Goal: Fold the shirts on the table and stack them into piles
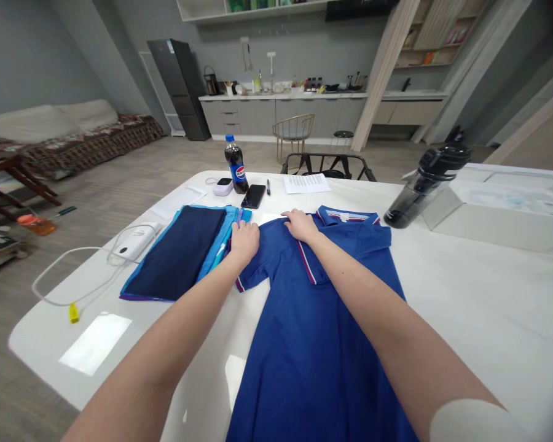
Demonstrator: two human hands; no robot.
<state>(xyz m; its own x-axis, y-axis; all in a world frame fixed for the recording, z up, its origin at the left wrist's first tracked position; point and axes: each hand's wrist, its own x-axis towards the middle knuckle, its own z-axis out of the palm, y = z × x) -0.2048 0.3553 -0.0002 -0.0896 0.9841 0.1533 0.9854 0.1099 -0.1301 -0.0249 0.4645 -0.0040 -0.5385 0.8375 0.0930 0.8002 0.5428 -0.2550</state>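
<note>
A blue polo shirt (313, 344) lies flat on the white table (465, 307), collar (350, 216) at the far end. My left hand (244, 240) rests on the shirt's left sleeve, fingers curled over the cloth near the sleeve's top edge. My right hand (300, 224) lies on the shoulder next to the collar, fingers bent and pressing on the fabric. To the left of the shirt sits a stack of folded clothes (184, 255), dark navy on top with light blue under it.
A cola bottle (235, 164), a black phone (253, 196), a pen (268, 186) and a sheet of paper (306, 183) stand at the table's far edge. A white device with a cable (133, 241) lies left. A dark drinking bottle (424, 184) leans on a white box (502, 212).
</note>
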